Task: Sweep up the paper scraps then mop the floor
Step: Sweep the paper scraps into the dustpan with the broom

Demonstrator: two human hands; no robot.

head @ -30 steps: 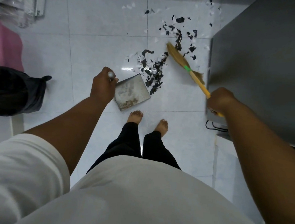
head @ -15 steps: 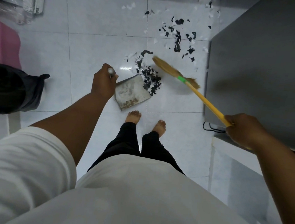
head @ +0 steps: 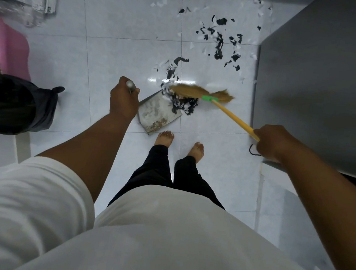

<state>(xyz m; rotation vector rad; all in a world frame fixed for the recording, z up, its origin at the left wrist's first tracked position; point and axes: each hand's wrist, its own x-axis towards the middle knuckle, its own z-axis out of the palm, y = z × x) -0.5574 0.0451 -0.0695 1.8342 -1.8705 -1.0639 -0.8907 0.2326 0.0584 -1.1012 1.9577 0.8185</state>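
- While the flat grey metal dustpan is being rested on the pale tiled floor just ahead of the person's bare feet, its thin metal handle is being gripped by the left hand, with the fingers curled round it.
- The straw broom, with its yellow stick and green collar, is being held by the right hand, which is being closed round the near end of the stick.
- The bristles are being laid low across the far lip of the dustpan.
- A heap of torn black and white paper scraps is being bunched between the bristles and the dustpan's open edge, partly on the pan and partly on the floor just beside it.
- More paper scraps are being shown scattered over the tiles farther off, near the large grey cabinet side at the right.
- A bin lined with a black plastic bag is being shown at the left, well apart from the dustpan, with a pink plastic object just behind it.
- A black cable loop is being partly hidden by the right hand.
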